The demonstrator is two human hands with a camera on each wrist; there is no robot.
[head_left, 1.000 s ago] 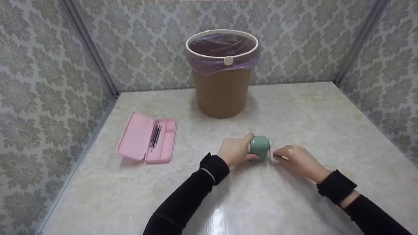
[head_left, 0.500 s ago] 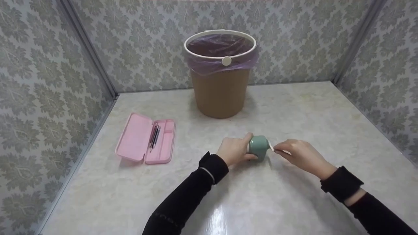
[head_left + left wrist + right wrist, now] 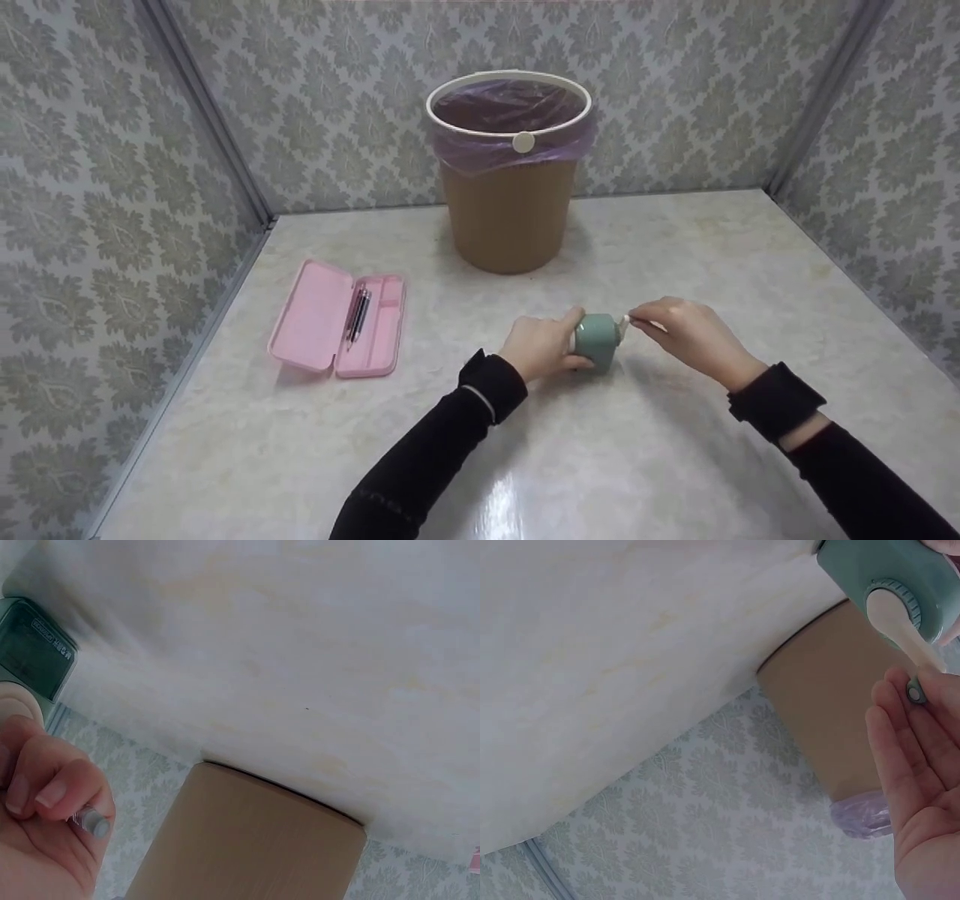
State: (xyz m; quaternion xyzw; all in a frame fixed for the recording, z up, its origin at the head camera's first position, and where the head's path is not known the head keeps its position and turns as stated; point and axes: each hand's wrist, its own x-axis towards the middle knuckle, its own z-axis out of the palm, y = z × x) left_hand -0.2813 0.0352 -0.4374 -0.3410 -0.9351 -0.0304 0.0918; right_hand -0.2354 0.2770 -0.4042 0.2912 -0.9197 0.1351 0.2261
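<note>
My left hand (image 3: 538, 349) grips a green pencil sharpener (image 3: 596, 337) on the table, thumb and fingers around its left end. In the left wrist view, the grey end of a pencil (image 3: 94, 823) sticks out of the curled fingers; its other end is hidden. A cream crank handle (image 3: 623, 327) is on the sharpener's right side. Thumb and fingers of my right hand (image 3: 694, 337) pinch its small knob (image 3: 915, 692), with the crank tilted upward. The sharpener's dark see-through window (image 3: 34, 652) appears in the left wrist view.
An open pink pencil case (image 3: 375, 337) with several pencils (image 3: 358, 319) lies on the left of the table (image 3: 300, 450). A brown bin (image 3: 510, 210) with a purple liner (image 3: 480, 154) stands at the back. Patterned walls (image 3: 360, 127) enclose the back and sides.
My right hand has moved up a little, and the crank has turned from pointing down to pointing up. The left hand and the sharpener stay in place.
</note>
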